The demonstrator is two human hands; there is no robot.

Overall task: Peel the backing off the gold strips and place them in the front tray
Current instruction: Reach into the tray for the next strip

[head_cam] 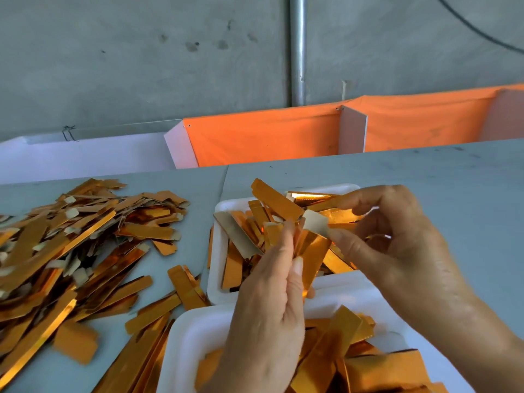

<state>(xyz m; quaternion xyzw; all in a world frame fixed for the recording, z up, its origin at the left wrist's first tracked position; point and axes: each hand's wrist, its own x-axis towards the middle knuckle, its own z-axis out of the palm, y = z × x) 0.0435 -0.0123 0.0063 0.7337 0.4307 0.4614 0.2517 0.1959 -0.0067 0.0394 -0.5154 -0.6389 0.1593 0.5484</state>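
Head view, left to right, all relative to the far white tray (219, 251): well left of it on the grey table (425, 177), a big loose pile of gold strips (73, 236), many with pale backing tabs showing. Just in front of that tray, left hand (269, 316) holds a gold strip (312, 251) upright, fingers curled round its lower part. Over the tray, right hand (397, 239) pinches the pale backing tab (316, 224) at the strip's top between thumb and forefinger. Step in hand looks like the peel itself, tab lifted, backing not yet off. Next move likely needs a steady pull along the strip while the left hand grips firm, then dropping the strip into the near white tray (181, 344) in front of the far one; which tray counts as "front" is my guess. No readable writing or brands anywhere.
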